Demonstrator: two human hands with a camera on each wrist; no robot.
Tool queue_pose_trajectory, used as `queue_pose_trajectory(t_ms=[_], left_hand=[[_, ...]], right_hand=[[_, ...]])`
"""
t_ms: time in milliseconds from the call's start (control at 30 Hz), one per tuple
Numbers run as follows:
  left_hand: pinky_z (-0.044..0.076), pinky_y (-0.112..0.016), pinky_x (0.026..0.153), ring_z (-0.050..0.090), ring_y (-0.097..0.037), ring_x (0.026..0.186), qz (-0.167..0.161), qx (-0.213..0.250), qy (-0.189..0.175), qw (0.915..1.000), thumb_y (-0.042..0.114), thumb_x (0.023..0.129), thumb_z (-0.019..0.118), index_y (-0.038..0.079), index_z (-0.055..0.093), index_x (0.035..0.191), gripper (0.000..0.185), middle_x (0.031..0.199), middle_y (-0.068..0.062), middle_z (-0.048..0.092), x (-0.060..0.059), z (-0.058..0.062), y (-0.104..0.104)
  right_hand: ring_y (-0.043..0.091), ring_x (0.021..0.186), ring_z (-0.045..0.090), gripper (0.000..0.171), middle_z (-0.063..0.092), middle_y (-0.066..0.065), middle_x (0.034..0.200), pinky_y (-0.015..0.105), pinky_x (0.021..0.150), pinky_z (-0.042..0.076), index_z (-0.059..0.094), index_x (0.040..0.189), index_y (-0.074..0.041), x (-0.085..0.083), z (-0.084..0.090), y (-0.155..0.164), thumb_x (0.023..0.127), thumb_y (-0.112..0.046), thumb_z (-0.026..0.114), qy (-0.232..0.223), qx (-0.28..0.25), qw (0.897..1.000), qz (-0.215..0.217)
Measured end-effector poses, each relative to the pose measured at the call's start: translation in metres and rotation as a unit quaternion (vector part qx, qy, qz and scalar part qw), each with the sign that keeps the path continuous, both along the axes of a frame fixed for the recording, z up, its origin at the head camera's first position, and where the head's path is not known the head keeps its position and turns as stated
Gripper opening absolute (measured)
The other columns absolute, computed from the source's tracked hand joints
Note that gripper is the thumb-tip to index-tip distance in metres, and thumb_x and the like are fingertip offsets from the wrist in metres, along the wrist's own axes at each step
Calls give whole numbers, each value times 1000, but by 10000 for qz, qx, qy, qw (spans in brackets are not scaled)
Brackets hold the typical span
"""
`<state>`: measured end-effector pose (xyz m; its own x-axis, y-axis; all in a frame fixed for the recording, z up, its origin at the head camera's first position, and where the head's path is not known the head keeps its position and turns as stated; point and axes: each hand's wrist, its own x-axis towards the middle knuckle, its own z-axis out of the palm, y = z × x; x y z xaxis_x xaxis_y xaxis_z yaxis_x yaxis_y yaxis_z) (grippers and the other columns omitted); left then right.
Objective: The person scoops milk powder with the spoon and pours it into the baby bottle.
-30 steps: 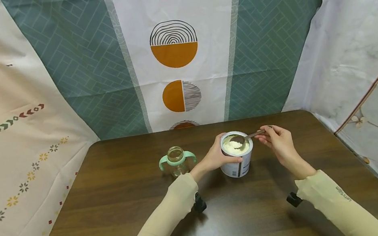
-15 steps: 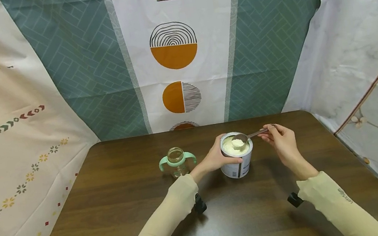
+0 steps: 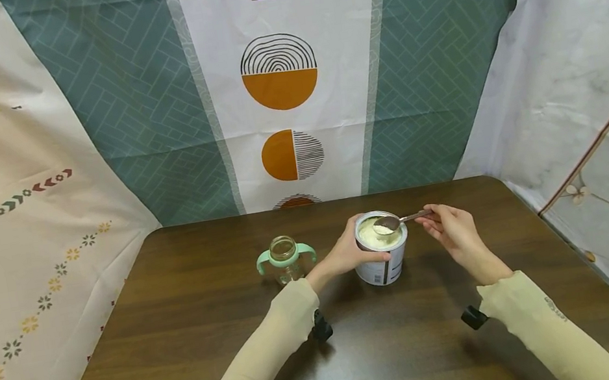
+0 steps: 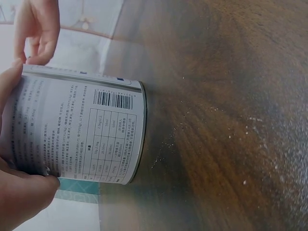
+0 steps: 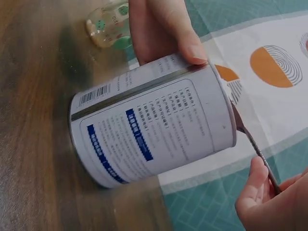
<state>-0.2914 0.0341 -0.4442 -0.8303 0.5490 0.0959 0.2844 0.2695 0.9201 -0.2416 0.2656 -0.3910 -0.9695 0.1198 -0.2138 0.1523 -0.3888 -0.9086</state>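
- The left hand [image 3: 349, 252] is wrapping its fingers and thumb round the side of a powder tin [image 3: 382, 256], steadying it where it is standing upright near the middle of the dark wooden surface [image 3: 185, 339], a little toward the far edge.
- The right hand [image 3: 452, 230] is pinching the thin handle of a metal spoon [image 3: 398, 220], holding the bowl just over the tin's open mouth with a small heap of pale powder in it.
- By my reckoning the scooping step is underway: the spoon looks loaded and is sitting level above the rim.
- The next move would call for keeping the spoon flat and carrying it leftward to the narrow mouth of the little bottle [image 3: 285, 260], which is standing open just beside the left hand, toward the left edge.
- The tin is a smooth metal cylinder with a printed white label and a barcode [image 4: 114, 100]; the powder inside is creamy and fine.
- The bottle is clear with a mint-green collar and two loop handles.
- Fine white specks [image 4: 250, 130] are lying scattered over the wood grain beside the tin.
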Motion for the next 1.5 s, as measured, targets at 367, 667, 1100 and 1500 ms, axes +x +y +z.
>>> queue_pose_trajectory(t_ms=[367, 667, 1100, 1500], left_hand=[[37, -39, 111, 46, -21, 131, -51, 10, -13, 10000, 19, 75, 84, 12, 20, 148, 98, 143, -9, 43, 0, 3, 0], [37, -39, 111, 46, -22, 131, -63, 8, -20, 10000, 19, 75, 83, 12, 20, 148, 97, 143, -10, 44, -1, 0, -1], [37, -41, 111, 46, -23, 130, -36, 34, -35, 10000, 17, 74, 84, 10, 22, 147, 96, 143, -11, 43, 1, 6, -1], [38, -39, 111, 46, -23, 130, -41, 110, -68, 9999, 15, 74, 84, 7, 21, 148, 98, 144, -13, 40, 5, 7, 0]], right_hand=[[8, 68, 66, 36, 68, 5, 76, 16, 65, 55, 65, 80, -6, -2, 3, 5, 102, -11, 38, -700, -1127, 9891, 633], [7, 67, 67, 35, 69, 4, 75, 16, 64, 55, 65, 79, -7, -1, 1, 3, 102, -11, 39, -814, -937, 9904, 605], [7, 68, 67, 34, 69, 2, 75, 16, 66, 56, 66, 80, -11, -1, 7, -5, 102, -13, 39, -459, -496, 9973, 290], [6, 68, 67, 35, 69, 1, 76, 16, 67, 56, 67, 81, -11, 2, 10, -3, 102, -14, 39, -436, -546, 9967, 406]])
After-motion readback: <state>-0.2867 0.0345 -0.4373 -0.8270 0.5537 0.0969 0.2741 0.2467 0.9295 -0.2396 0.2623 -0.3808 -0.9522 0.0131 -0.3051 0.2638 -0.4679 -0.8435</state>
